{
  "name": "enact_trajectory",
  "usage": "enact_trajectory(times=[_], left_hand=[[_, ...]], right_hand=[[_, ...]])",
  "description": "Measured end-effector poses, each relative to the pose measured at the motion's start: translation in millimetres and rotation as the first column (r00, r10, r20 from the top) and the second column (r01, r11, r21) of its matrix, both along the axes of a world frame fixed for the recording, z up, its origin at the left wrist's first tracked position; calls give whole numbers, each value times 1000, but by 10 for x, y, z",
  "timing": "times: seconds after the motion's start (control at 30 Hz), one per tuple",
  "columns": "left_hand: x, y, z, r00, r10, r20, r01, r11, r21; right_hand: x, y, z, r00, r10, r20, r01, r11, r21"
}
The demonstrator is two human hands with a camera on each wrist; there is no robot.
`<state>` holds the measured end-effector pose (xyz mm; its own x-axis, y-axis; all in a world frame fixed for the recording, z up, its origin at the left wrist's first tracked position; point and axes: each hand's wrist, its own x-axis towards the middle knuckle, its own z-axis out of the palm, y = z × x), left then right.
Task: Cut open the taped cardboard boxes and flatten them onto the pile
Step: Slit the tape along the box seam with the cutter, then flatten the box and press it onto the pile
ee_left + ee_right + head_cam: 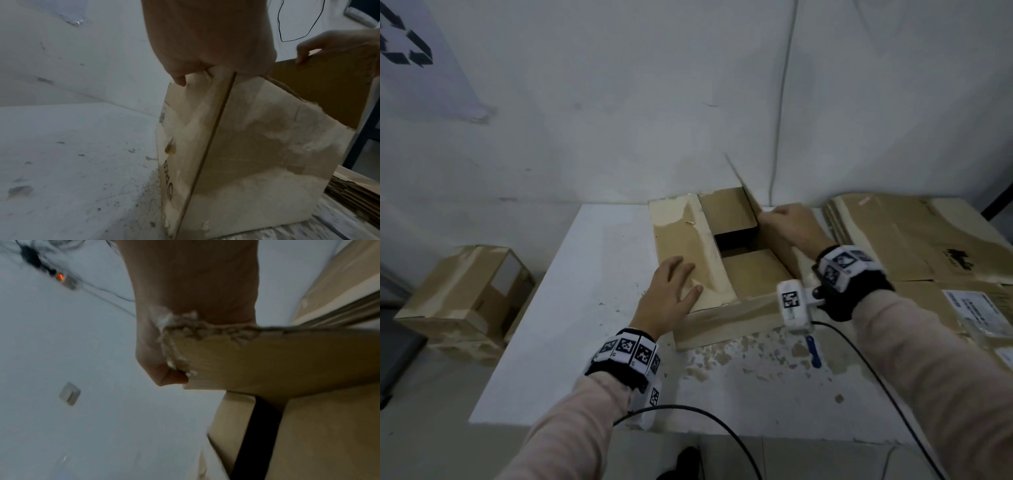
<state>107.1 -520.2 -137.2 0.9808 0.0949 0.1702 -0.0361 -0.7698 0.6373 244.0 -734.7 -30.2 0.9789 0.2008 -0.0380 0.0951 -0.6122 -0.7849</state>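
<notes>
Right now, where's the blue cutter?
Head view: the blue cutter lies on the white table, just in front of the open box, under the right wrist.

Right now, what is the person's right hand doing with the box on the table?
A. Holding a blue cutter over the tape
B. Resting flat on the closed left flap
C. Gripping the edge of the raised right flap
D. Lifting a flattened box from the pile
C: the right hand grips the edge of the box's raised right flap, while the left hand lies flat on the left flap; the blue cutter lies on the table.
</notes>
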Motion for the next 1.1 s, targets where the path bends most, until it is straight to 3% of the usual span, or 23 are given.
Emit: enact_trajectory(times=[0.1,0.2,0.3,0.4,0.5,0.57,0.63,0.73,0.8,0.87,0.93,1.03,1.1], left_hand=[[-5,-7,15,1000,-9,-28,10,999,42],[1,-8,50,999,-27,-35,35,971,236],[56,-121,157,985,-160,-64,171,857,487],[132,-332,253,918,-322,-233,396,688,608],[190,-484,355,896,-343,-281,438,584,684],[183,-497,442,898,-314,-309,439,582,684],[140,-448,569,904,-341,-257,420,601,680],[31,-237,793,895,-434,101,318,781,537],[-93,-6,943,865,-350,359,201,898,392],[-259,257,1009,859,-221,462,74,946,315],[-440,514,962,893,-112,436,-33,949,312],[-650,822,648,986,38,160,-92,932,350],[-762,911,378,998,59,-27,-51,967,249]], right_hand=[[64,-376,109,999,-24,46,23,1000,21],[106,-754,81,977,-55,207,107,962,-251],[-37,-914,-217,962,-42,272,186,826,-532],[-321,-815,-556,936,213,280,79,647,-758],[-603,-594,-813,873,458,168,-140,566,-813],[-697,-516,-899,864,465,193,-156,612,-775],[-707,-495,-893,885,443,144,-170,593,-787],[-660,-519,-808,891,438,120,-175,576,-799],[-680,-503,-729,887,438,150,-169,608,-775],[-682,-448,-660,905,405,130,-168,621,-766],[-675,-334,-565,938,337,85,-150,613,-776],[-608,-58,-490,970,240,35,-118,594,-796],[-540,134,-507,976,219,-16,-142,574,-807]])
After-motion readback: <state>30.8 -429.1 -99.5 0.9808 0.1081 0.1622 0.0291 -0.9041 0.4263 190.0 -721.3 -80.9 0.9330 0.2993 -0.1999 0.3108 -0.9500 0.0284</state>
